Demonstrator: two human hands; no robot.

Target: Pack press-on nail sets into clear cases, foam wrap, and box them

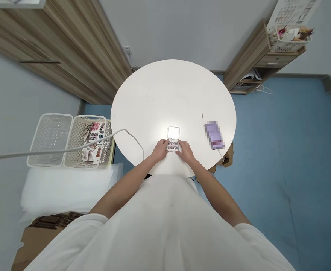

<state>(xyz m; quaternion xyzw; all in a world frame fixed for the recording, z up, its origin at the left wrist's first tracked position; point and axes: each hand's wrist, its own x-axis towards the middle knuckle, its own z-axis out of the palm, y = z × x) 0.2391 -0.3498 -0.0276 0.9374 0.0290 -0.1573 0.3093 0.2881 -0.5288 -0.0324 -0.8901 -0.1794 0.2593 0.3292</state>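
A small white case [173,145] lies open on the white round table [171,86], its lid [173,132] raised or laid back on the far side. Two rows of small dark, shiny pieces fill its near half. My left hand [160,149] grips the case's left edge, fingers bent against it. On the opposite edge, my right hand [185,151] holds the case in the same way.
A purple blurred object [214,134] with a cable lies on the table's right side. Left of the table, a white perforated basket [78,135] holds packaged cards. A white cable [109,138] crosses over it to the table. Wooden shelves [255,60] stand back right.
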